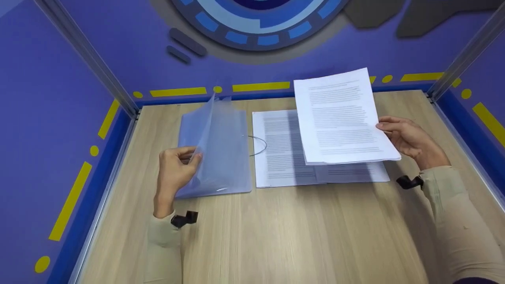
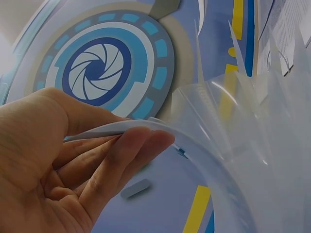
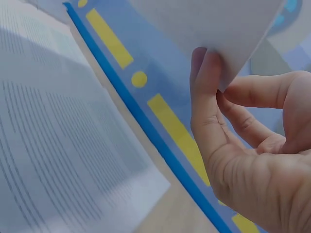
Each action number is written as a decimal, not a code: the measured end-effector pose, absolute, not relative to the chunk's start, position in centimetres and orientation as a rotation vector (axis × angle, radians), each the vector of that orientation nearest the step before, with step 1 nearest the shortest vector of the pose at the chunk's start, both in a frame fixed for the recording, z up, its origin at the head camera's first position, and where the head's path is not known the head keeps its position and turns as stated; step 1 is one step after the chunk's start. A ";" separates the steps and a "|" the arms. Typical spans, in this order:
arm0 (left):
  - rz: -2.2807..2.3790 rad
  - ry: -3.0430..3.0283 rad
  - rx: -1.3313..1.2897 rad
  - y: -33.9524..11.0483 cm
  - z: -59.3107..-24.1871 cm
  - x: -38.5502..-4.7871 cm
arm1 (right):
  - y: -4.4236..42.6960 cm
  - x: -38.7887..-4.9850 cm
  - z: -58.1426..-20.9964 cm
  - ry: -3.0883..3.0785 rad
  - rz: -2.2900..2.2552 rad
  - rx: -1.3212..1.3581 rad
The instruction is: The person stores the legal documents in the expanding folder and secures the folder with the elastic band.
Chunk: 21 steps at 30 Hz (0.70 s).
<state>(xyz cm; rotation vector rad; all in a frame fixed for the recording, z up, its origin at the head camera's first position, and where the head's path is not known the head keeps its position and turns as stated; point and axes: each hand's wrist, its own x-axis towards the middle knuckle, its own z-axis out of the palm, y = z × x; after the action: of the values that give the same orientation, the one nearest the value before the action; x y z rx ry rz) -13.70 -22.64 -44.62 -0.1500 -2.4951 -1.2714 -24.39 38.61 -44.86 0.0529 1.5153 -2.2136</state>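
Observation:
A translucent bluish plastic folder (image 1: 229,157) lies at the left of the table, some of its clear leaves raised. My left hand (image 1: 177,167) pinches the raised leaves at their left edge between thumb and fingers. In the left wrist view, the folder's clear sheets (image 2: 228,116) fan apart to the right of the fingers. At the right, my right hand (image 1: 410,138) pinches the right edge of a thin stack of printed sheets (image 1: 341,118), held tilted above the table. Beneath it lie more printed papers (image 1: 276,157), partly covered by the raised stack.
A thin dark loop of cord (image 1: 265,146) sticks out from the folder's right edge over the papers. Purple panels (image 1: 244,71) with yellow marks stand behind and at both sides of the wooden table (image 1: 276,232). A dark wrist camera sits on each sleeve.

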 end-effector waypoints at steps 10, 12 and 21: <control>-1.277 -2.488 -0.131 -22.7 -44.6 -13.8 | 35.6 -24.8 -44.3 1.485 -2.226 -0.046; -1.278 -2.481 -0.138 -22.7 -44.7 -13.8 | 34.9 -24.9 -44.2 1.461 -2.236 -0.054; -1.258 -2.483 -0.152 -22.5 -44.7 -13.8 | 31.3 -25.7 -43.7 1.432 -2.269 -0.031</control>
<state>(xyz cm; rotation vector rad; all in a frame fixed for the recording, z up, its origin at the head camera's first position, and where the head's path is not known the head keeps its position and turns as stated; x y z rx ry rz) -13.79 -22.50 -44.73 -0.1521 -2.4833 -1.2576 -25.73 31.25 -43.67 -0.0306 1.4318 -2.2693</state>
